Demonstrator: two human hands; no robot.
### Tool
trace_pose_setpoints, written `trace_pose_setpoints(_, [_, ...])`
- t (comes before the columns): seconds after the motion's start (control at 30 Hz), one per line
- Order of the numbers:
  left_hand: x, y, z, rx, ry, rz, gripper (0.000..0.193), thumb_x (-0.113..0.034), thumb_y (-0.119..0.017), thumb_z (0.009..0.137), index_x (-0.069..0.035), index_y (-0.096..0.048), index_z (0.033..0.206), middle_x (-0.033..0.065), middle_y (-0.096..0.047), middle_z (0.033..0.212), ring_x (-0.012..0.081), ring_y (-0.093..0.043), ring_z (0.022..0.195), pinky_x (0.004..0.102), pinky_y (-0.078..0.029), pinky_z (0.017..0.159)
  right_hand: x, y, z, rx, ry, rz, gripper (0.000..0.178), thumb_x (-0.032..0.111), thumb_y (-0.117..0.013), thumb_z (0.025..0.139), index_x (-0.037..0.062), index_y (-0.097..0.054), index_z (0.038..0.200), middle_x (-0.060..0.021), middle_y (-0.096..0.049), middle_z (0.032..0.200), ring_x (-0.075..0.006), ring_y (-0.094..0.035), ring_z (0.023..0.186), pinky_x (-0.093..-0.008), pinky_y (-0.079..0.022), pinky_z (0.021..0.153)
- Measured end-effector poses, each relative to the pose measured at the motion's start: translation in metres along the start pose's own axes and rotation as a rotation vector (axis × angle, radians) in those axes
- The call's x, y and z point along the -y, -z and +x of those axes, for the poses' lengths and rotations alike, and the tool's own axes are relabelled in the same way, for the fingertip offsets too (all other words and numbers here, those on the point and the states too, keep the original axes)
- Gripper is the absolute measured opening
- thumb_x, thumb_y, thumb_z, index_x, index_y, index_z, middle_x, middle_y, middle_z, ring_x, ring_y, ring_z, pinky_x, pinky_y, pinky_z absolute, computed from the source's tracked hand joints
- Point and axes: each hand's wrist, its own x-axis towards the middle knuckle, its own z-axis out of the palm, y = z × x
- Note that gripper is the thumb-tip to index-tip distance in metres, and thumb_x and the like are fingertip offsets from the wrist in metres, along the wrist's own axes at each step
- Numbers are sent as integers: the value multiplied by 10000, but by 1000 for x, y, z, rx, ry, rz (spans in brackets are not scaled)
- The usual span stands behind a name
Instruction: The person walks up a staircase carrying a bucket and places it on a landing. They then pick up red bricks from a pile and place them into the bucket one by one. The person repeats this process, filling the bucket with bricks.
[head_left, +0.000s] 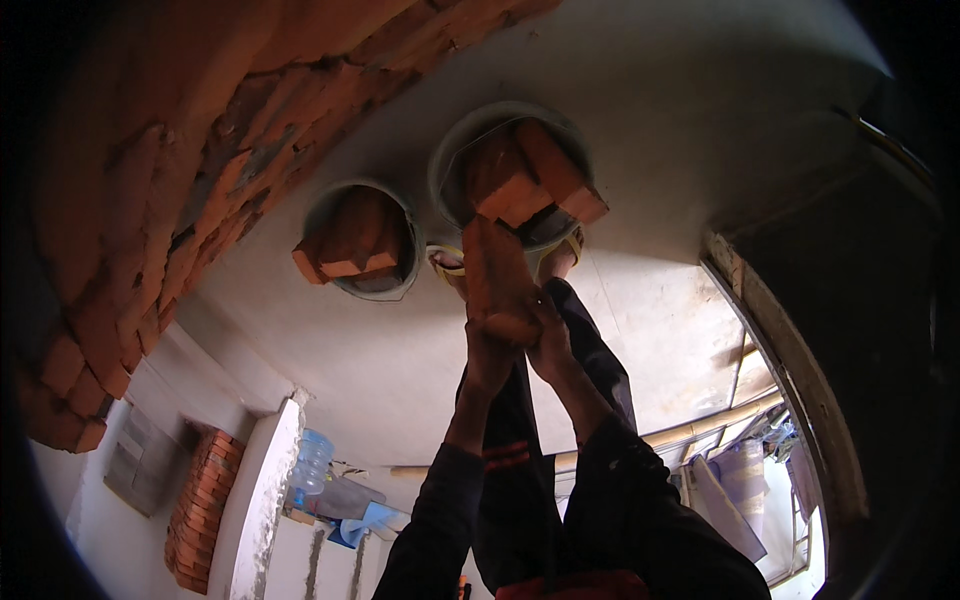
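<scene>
Between my two hands is a red brick (496, 268), held tilted with its far end up against the rim of the larger bucket (438, 175). My left hand (487, 352) is closed on its left side and my right hand (550, 335) on its right; whether a second brick lies under it I cannot tell. Several red bricks (555, 168) fill the larger bucket and stick out over its edge. To its left a smaller bucket (410, 250) also holds several bricks (358, 235).
A tall stack of red bricks (185, 190) runs along the left. My feet (452, 264) in yellow-strapped sandals stand close to the buckets. A smaller brick stack (207, 500) and a blue water jug (313, 462) are at lower left. A worn frame edge (790, 370) bounds the right.
</scene>
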Motion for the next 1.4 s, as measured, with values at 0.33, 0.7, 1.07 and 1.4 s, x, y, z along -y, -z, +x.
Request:
trace_pose_setpoints(0.33, [4, 29, 18, 126, 43, -144, 522, -329, -515, 851, -20, -339, 1234, 124, -466, 1166, 229, -510, 1070, 370, -476, 861, -22, -3, 17, -119, 374, -460, 353, 212, -468, 879, 48, -448, 1192, -103, -501, 1145, -210, -490, 1081, -341, -401, 909])
trace_pose_setpoints(0.7, [-26, 36, 21, 202, 249, 1, 477, -398, -376, 930, -43, -354, 1247, 119, -456, 1182, 229, -482, 1102, 413, -460, 893, 46, -44, -11, 125, 879, -1701, 617, 232, -716, 661, 43, -435, 1177, -175, -472, 1118, -359, -498, 1027, -431, -440, 843])
trace_pose_setpoints(1.07, [-31, 98, 101, -45, -97, 458, 469, -187, -510, 874, -53, -373, 1302, 94, -426, 1290, 192, -430, 1177, 335, -359, 968, 40, -33, 11, 193, 974, -1610, 646, 105, -699, 594, 44, -416, 1171, -198, -484, 1107, -359, -553, 953, -428, -488, 747])
trace_pose_setpoints(1.4, [5, 96, 158, 18, -399, 723, 418, 2, -572, 782, -41, -451, 1179, 94, -548, 1123, 202, -521, 1089, 333, -443, 889, 33, -16, 17, 242, 1161, -1570, 686, 100, -693, 574, 22, -411, 1196, -202, -514, 1117, -375, -571, 916, -422, -481, 764])
